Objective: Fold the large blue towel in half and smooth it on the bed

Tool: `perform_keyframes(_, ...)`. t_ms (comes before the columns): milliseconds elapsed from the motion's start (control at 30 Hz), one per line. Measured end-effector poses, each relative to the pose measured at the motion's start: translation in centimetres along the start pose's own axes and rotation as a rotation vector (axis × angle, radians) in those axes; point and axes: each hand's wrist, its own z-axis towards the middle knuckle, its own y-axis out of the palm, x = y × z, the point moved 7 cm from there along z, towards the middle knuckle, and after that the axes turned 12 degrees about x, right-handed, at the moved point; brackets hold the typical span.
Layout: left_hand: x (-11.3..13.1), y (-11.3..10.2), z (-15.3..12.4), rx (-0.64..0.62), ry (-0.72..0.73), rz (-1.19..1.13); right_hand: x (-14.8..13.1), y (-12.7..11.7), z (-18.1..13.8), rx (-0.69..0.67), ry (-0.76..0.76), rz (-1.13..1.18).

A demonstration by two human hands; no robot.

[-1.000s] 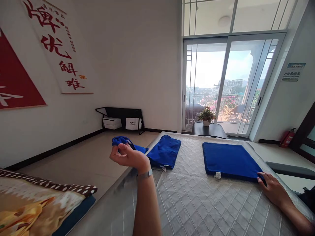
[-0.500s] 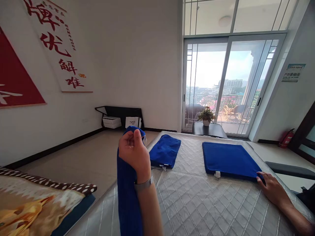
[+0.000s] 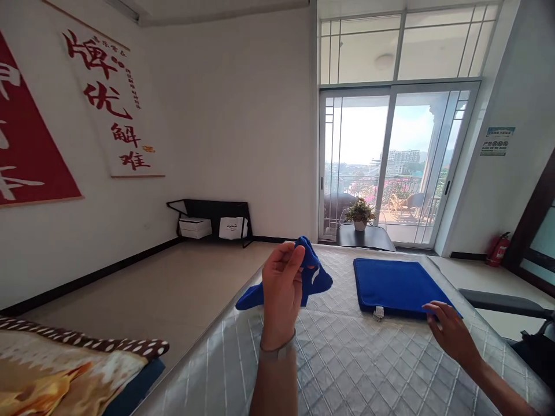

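Observation:
My left hand (image 3: pixel 281 283) is raised over the left half of the covered table, thumb and fingers pinched on a blue cloth (image 3: pixel 310 271). The cloth hangs crumpled behind the hand, and a white tag shows on it. More blue fabric (image 3: pixel 251 297) pokes out left of my wrist; whether it belongs to the held piece or lies beneath, I cannot tell. My right hand (image 3: pixel 455 335) is at the near right corner of a flat, folded blue cloth stack (image 3: pixel 390 286) with a white tag at its front edge. Its fingers are apart and grip nothing.
Silver quilted cover (image 3: pixel 368 370) spreads over the table. Beyond its far edge stand a dark chair (image 3: pixel 366 238) and a potted plant (image 3: pixel 359 214). A patterned cushion or blanket (image 3: pixel 78 370) sits at lower left, and a dark bench (image 3: pixel 505 303) at right.
My left hand has swung right with the blue cloth, which no longer hangs down along my forearm. My right hand has shifted left along the stack's front edge. The view has tilted up slightly.

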Motion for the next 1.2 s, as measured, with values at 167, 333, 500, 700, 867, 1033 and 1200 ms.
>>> perform_keyframes(167, -2.7, 4.3, -5.6, -0.221, -0.224, -0.008, -18.6, -6.1, 7.4, 0.007, -0.017, 0.481)
perform_keyframes(333, -3.1, 6.2, -11.4, -0.472, -0.309, 0.066, -24.0, -12.8, 11.1, 0.088, 0.237, 0.614)
perform_keyframes(500, -2.3, 7.3, -14.6, -0.543, -0.320, 0.099, -23.6, -17.4, 9.9, 0.094, 0.279, 0.568)
perform_keyframes(700, 1.5, 8.6, -17.5, -0.698, -0.190, 0.234, -25.6, -21.2, 8.2, 0.133, 0.327, 0.645)
perform_keyframes(867, 6.5, 8.1, -19.9, -0.891, -0.083, 0.420, -27.6, -23.3, 7.3, 0.157, 0.337, 0.780)
perform_keyframes(1033, 11.2, 7.4, -22.0, -0.947, 0.073, 0.565, -29.3, -24.6, 5.7, 0.101, 0.371, 0.895)
perform_keyframes(1200, 13.8, 6.5, -23.8, -0.914, 0.199, 0.713, -31.1, -25.7, 4.7, 0.072, 0.393, 0.913)
